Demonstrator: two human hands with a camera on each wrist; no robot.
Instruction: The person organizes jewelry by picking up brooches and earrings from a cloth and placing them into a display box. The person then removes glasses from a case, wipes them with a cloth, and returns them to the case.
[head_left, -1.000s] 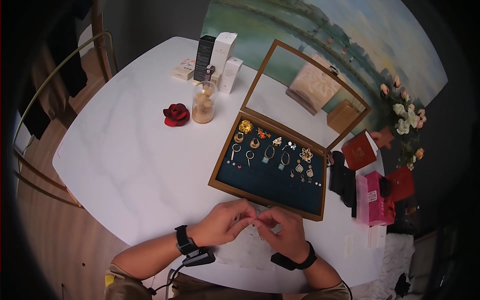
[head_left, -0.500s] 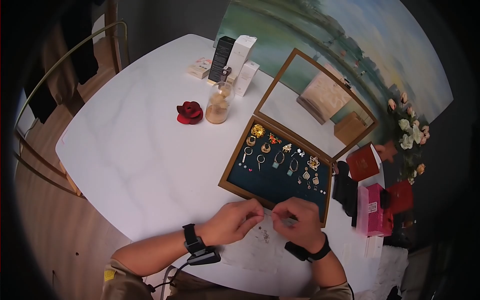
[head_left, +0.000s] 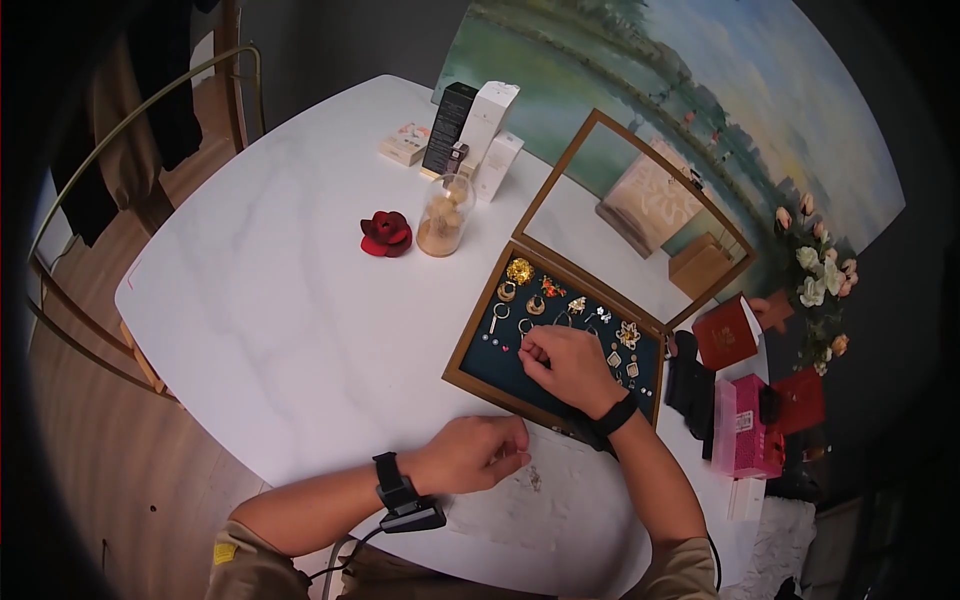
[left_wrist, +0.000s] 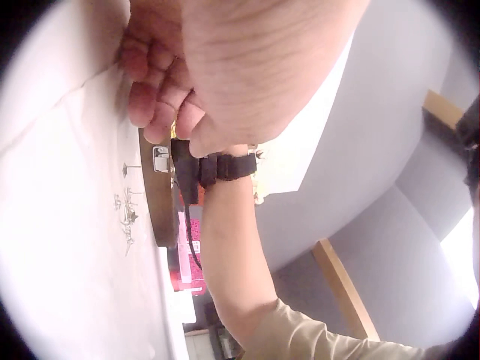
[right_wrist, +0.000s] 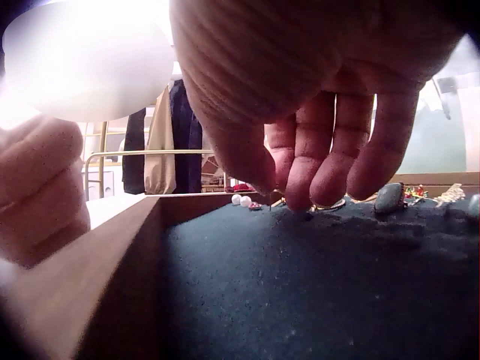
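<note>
My right hand (head_left: pixel 570 365) reaches over the dark blue lining (head_left: pixel 510 378) of a wooden jewellery box (head_left: pixel 465 345). Its thumb and forefinger pinch a small earring, mostly hidden, with a thin pin showing below the fingertips (right_wrist: pixel 298 196) close over the lining. Near them sit pearl studs (right_wrist: pixel 241 200) and a teal stone earring (right_wrist: pixel 390 197). My left hand (head_left: pixel 475 453) hovers in front of the box, fingers loosely curled, with nothing visible between them. Beside it, several small silvery earrings (left_wrist: pixel 129 214) lie on a clear plastic sheet (head_left: pixel 500 512).
The box's glazed lid (head_left: pixel 560 175) stands raised behind. A red fabric flower (head_left: pixel 386 234), a glass dome (head_left: pixel 445 215) and cosmetic boxes (head_left: pixel 490 115) stand at back left. On the right are a red box (head_left: pixel 727 332), a pink box (head_left: pixel 745 420) and a dark pouch (head_left: pixel 690 375).
The hands were together at the box's front edge, then parted. My right hand has moved forward over the lining; my left hand has stayed near the front edge. The head view has shifted slightly.
</note>
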